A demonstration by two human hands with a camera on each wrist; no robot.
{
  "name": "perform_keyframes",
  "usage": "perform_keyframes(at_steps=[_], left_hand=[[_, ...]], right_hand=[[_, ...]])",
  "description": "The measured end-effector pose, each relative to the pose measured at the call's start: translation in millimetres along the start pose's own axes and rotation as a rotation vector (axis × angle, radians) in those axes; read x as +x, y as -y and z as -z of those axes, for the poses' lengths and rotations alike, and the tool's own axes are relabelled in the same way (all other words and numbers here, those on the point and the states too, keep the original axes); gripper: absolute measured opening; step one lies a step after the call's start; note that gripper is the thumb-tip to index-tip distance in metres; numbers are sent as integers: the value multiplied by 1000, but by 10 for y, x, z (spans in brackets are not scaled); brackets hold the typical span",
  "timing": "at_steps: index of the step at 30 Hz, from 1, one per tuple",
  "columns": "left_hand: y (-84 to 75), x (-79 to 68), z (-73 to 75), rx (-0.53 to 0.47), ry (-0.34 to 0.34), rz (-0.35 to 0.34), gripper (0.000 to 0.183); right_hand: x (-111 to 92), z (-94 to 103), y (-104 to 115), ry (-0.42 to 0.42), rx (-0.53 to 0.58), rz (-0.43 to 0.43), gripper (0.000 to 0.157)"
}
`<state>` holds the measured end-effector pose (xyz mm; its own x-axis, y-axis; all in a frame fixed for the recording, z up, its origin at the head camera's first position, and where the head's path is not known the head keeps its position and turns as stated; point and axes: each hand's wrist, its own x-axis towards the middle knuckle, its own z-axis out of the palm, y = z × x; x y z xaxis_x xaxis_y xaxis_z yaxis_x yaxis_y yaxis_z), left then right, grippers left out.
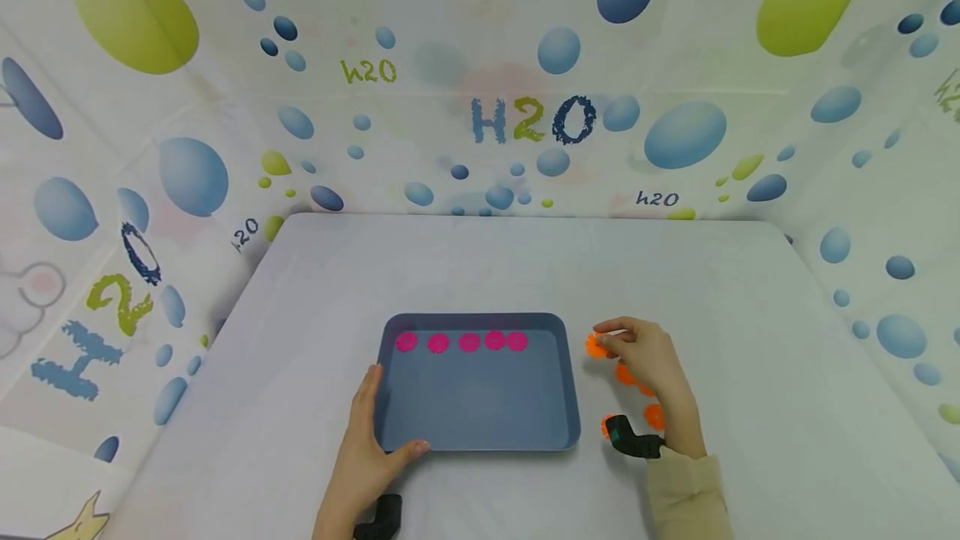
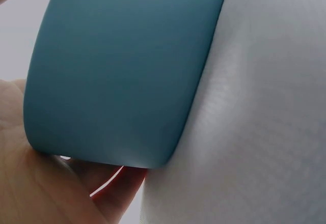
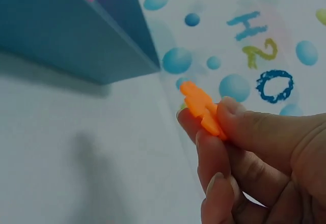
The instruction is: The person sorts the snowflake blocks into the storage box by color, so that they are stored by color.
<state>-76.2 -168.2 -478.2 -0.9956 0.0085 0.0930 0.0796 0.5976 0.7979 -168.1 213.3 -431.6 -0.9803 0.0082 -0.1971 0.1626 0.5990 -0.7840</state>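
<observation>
My left hand [image 1: 367, 448] holds the grey-blue tray [image 1: 472, 451] by its near left corner, the fingers along the left wall and the thumb at the front rim. That corner of the tray [image 2: 117, 81] fills much of the left wrist view. Just right of the tray, my right hand [image 1: 645, 352] pinches an orange flower-shaped piece [image 3: 201, 109] between thumb and fingertips, raised above the table. Inside the tray, several pink flower-shaped pieces [image 1: 469, 342] lie in a row along the far wall.
Several more orange flower-shaped pieces [image 1: 655, 417] lie on the white table [image 1: 480, 265] under and beside my right hand, partly hidden by the hand and the black wrist strap [image 1: 633, 438]. A white printed curtain [image 1: 450, 40] stands behind the table and along its sides.
</observation>
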Motion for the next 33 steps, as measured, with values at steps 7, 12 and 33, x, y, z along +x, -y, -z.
perform_keyframes(at_steps=[7, 12, 33], left_hand=[[7, -4, 0, 0, 0, 2, 120], [-3, -10, 7, -4, 0, 8, 121], [-39, -5, 15, -8, 1, 8, 120]], right_hand=[[111, -30, 203, 22, 150, 20, 32], [198, -133, 381, 36, 211, 33, 32], [363, -825, 966, 241, 492, 127, 31]])
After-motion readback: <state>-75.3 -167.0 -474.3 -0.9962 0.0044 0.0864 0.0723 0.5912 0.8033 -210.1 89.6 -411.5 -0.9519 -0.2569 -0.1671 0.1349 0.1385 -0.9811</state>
